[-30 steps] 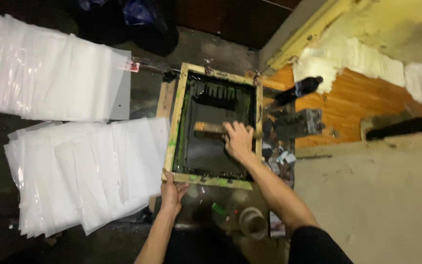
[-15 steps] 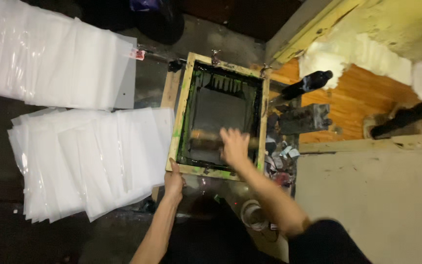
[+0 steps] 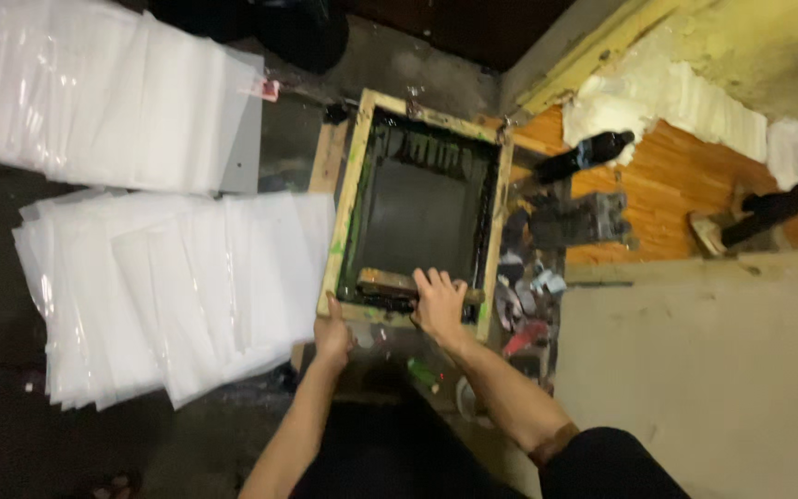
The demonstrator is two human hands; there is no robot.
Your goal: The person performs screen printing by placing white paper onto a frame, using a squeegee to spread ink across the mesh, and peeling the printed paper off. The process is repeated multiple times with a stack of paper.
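Note:
A wooden screen-printing frame (image 3: 353, 189) with a dark, ink-covered mesh lies flat in front of me. My right hand (image 3: 438, 300) grips a wooden squeegee (image 3: 385, 282) that rests across the near end of the mesh. My left hand (image 3: 332, 337) holds the frame's near left corner. Stacks of clear white plastic bags (image 3: 168, 286) are fanned out just left of the frame, and another pile of bags (image 3: 103, 92) lies farther back on the left.
A dark bottle (image 3: 584, 155) lies right of the frame on an orange wooden surface (image 3: 667, 194). Ink-stained rags and clutter (image 3: 528, 286) sit along the frame's right side. A pale concrete slab (image 3: 695, 370) fills the right foreground. White sheets (image 3: 685, 97) lie at upper right.
My right hand has drawn the squeegee from the middle of the mesh down to its near end. My left hand stays on the frame's near corner.

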